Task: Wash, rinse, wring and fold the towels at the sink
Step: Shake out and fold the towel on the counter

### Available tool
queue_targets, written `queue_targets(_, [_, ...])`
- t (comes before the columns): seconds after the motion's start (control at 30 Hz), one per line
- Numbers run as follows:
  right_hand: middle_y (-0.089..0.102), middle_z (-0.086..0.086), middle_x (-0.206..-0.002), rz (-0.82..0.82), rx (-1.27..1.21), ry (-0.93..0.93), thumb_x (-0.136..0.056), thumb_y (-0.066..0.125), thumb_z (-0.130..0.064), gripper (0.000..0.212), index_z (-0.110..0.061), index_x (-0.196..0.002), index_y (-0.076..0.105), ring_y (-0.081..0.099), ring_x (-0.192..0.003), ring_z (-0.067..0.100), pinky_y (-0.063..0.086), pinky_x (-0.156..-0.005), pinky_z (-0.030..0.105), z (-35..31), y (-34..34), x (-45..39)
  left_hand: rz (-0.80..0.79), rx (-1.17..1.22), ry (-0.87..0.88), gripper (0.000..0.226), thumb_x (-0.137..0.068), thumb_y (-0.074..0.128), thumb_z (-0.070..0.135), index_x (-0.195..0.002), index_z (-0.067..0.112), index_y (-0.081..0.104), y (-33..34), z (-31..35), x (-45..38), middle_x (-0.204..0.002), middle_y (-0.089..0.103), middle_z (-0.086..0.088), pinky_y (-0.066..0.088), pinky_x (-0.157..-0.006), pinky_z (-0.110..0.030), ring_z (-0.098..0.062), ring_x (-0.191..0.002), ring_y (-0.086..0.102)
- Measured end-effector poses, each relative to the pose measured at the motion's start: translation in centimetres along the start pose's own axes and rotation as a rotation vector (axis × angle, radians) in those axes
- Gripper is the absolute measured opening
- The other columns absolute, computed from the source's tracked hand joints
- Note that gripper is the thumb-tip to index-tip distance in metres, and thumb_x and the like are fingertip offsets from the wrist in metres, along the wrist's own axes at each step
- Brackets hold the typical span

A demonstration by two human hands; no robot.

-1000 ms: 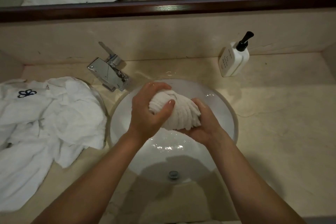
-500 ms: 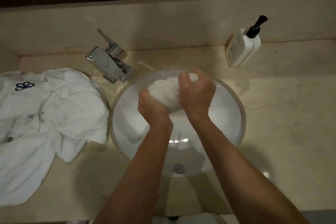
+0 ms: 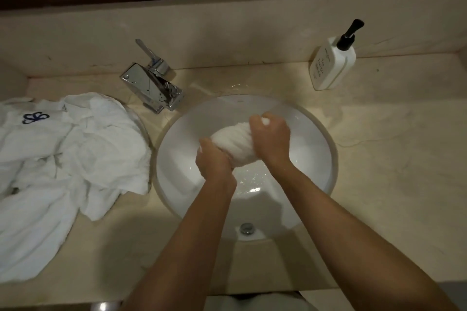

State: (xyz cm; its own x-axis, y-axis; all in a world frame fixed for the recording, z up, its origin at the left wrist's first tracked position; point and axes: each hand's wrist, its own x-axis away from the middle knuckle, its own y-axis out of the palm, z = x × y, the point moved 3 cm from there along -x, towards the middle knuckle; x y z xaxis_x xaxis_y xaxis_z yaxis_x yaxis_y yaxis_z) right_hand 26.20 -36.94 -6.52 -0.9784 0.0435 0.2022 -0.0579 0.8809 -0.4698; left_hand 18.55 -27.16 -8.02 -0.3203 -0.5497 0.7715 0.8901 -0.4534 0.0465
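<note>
**Both hands clamped on a bunched towel over the sink**

A white towel (image 3: 233, 145), twisted into a thick roll, is held above the bowl of the round white sink (image 3: 326, 159), a little toward its far side and clear of the bottom. The left hand (image 3: 214, 161) has its grip curled tight around the roll's near, left end. The right hand (image 3: 271, 137) has its grip clamped over the far, right end, and a small tuft of cloth pokes out above its knuckles. The two hands are close together, with the ridged middle of the roll showing between them.

Water glints on the bowl below the towel, and the drain (image 3: 246, 228) sits at the sink's near edge. The chrome faucet (image 3: 154, 88) stands on the bench (image 3: 379, 159) just beyond the sink's far-left rim. Left of the sink, a heap of white towels (image 3: 63, 171) lies on the bench, one bearing a dark blue emblem. A white pump bottle (image 3: 332, 63) stands beyond the sink to the far right, against the back wall.
</note>
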Motion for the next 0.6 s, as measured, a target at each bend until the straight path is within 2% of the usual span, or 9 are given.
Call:
queue_targets(0.07, [0.043, 0.001, -0.062, -0.095, -0.229, 0.241, -0.089, 0.054, -0.024, 0.03, -0.016, -0.062, 0.046, 0.044, -0.064, 0.019, 0.035, -0.06, 0.031, 1.2, -0.5, 0.3, -0.138, -0.135, 0.141, 0.061, -0.07, 0.057, 0.068, -0.116, 0.028, 0.062, -1.0, 0.7, 0.3, -0.113, 0.07, -0.002, 0.053, -0.095, -0.05, -0.025, -0.106, 0.067])
queue_targets(0.1, [0.046, 0.003, -0.067, -0.145, -0.302, 0.344, -0.089, 0.052, -0.025, 0.024, -0.015, -0.068, 0.049, 0.048, -0.068, 0.021, 0.037, -0.06, 0.032, 1.4, -1.0, 0.5, -0.254, -0.241, 0.242, 0.064, -0.069, 0.059, 0.071, -0.121, 0.033, 0.058, -1.6, 0.9, 0.4, -0.117, 0.067, 0.002, 0.05, -0.098, -0.05, -0.023, -0.111, 0.064])
queue_targets(0.17, [0.054, 0.004, -0.072, -0.277, -0.395, 0.509, -0.089, 0.05, -0.027, 0.018, -0.015, -0.077, 0.058, 0.056, -0.067, 0.022, 0.044, -0.055, 0.027, 1.4, -1.7, 0.7, -0.465, -0.431, 0.497, 0.049, -0.079, 0.063, 0.058, -0.123, 0.041, 0.052, -2.6, 1.8, 1.2, -0.119, 0.062, 0.014, 0.05, -0.099, -0.037, -0.011, -0.114, 0.061])
queue_targets(0.2, [0.06, 0.003, -0.073, -0.358, -0.429, 0.572, -0.089, 0.051, -0.028, 0.019, -0.017, -0.08, 0.062, 0.061, -0.067, 0.022, 0.048, -0.055, 0.027, 1.3, -2.0, 0.7, -0.517, -0.495, 0.627, 0.046, -0.082, 0.066, 0.049, -0.125, 0.04, 0.052, -2.9, 2.6, 1.7, -0.118, 0.061, 0.019, 0.051, -0.094, -0.027, -0.004, -0.111, 0.061])
queue_targets(0.27, [0.067, 0.004, -0.08, -0.54, -0.482, 0.646, -0.089, 0.053, -0.032, 0.02, -0.019, -0.084, 0.067, 0.066, -0.074, 0.023, 0.054, -0.064, 0.033, 0.8, -2.2, 1.0, -0.514, -0.539, 0.862, 0.043, -0.079, 0.072, 0.043, -0.118, 0.025, 0.064, -3.4, 4.6, 1.8, -0.111, 0.066, 0.013, 0.052, -0.08, -0.018, -0.002, -0.1, 0.064])
queue_targets(0.33, [0.067, 0.005, -0.082, -0.646, -0.522, 0.651, -0.089, 0.056, -0.036, 0.021, -0.02, -0.084, 0.069, 0.066, -0.076, 0.023, 0.053, -0.067, 0.034, 0.3, -2.0, 1.5, -0.502, -0.567, 1.034, 0.037, -0.077, 0.069, 0.043, -0.102, 0.016, 0.067, -3.1, 6.2, 1.5, -0.099, 0.067, 0.009, 0.048, -0.074, -0.015, -0.002, -0.091, 0.063])
queue_targets(0.43, [0.069, 0.004, -0.084, -0.605, -0.524, 0.614, -0.091, 0.057, -0.045, 0.027, -0.021, -0.096, 0.068, 0.069, -0.074, 0.022, 0.053, -0.06, 0.033, -0.2, -1.7, 1.6, -0.559, -0.531, 0.994, 0.036, -0.081, 0.062, 0.039, -0.109, 0.018, 0.064, -2.3, 6.8, 1.5, -0.108, 0.064, 0.008, 0.046, -0.08, -0.015, -0.002, -0.1, 0.059])
queue_targets(0.5, [0.069, 0.006, -0.09, -0.484, -0.5, 0.572, -0.091, 0.056, -0.045, 0.029, -0.019, -0.099, 0.068, 0.07, -0.078, 0.024, 0.054, -0.056, 0.033, -0.6, -1.8, 1.6, -0.552, -0.44, 0.948, 0.034, -0.085, 0.06, 0.038, -0.109, 0.015, 0.068, -1.8, 6.6, 2.1, -0.107, 0.068, 0.007, 0.049, -0.082, -0.017, -0.004, -0.102, 0.062])
queue_targets(0.6, [0.06, 0.006, -0.083, -0.201, -0.44, 0.432, -0.091, 0.053, -0.034, 0.026, -0.014, -0.079, 0.063, 0.064, -0.077, 0.022, 0.047, -0.046, 0.026, -1.7, -1.8, 1.6, -0.311, -0.291, 0.891, 0.025, -0.093, 0.053, 0.032, -0.092, 0.016, 0.072, -1.2, 6.0, 3.1, -0.089, 0.072, 0.008, 0.052, -0.074, -0.021, -0.007, -0.09, 0.067])
